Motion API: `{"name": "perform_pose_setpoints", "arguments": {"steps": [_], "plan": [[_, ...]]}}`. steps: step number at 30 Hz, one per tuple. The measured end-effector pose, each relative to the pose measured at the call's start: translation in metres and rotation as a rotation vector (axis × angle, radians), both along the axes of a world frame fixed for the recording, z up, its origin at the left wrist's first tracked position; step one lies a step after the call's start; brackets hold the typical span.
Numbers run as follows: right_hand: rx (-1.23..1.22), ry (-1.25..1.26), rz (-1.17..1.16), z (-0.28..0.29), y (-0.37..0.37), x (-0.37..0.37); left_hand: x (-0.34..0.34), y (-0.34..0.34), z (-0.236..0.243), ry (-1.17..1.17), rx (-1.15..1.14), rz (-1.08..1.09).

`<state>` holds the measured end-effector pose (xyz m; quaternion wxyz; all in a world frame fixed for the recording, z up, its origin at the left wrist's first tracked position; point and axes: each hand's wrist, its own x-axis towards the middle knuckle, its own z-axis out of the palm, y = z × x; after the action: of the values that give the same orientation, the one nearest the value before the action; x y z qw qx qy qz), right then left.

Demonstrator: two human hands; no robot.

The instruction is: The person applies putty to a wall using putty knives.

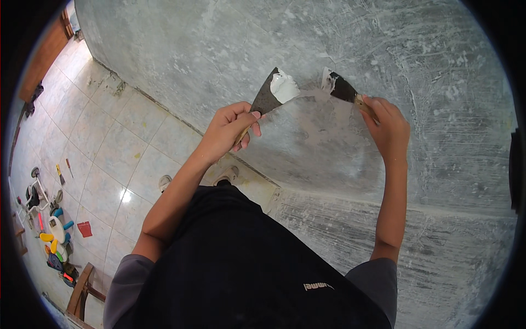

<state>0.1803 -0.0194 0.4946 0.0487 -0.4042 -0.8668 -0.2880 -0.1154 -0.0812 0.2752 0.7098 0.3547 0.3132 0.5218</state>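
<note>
Head view: gripping a wide putty knife [263,100] by its handle in the left hand [231,129], to the upper left of the beige smear [330,119] on the grey wall [219,33], loaded with white filler [284,86]. Clasping a second putty knife [343,89] in the right hand [389,125], just above the smear's right side. Could drop filler below the smear by over-tilting the loaded blade; could gouge the smear by digging in a corner. Cannot tell blade contact for sure.
</note>
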Motion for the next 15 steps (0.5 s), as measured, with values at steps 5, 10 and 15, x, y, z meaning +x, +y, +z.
{"name": "perform_pose_setpoints", "arguments": {"steps": [5,10,15], "plan": [[0.034,-0.007,-0.093,0.015,-0.002,0.017,-0.004,-0.005,-0.002,0.024,0.002,-0.018],[0.068,-0.034,-0.150,0.027,-0.025,0.012,-0.011,-0.002,-0.004,0.008,-0.004,0.035],[0.045,-0.046,-0.081,0.006,-0.024,-0.019,-0.006,0.003,-0.002,0.016,-0.013,0.028]]}}
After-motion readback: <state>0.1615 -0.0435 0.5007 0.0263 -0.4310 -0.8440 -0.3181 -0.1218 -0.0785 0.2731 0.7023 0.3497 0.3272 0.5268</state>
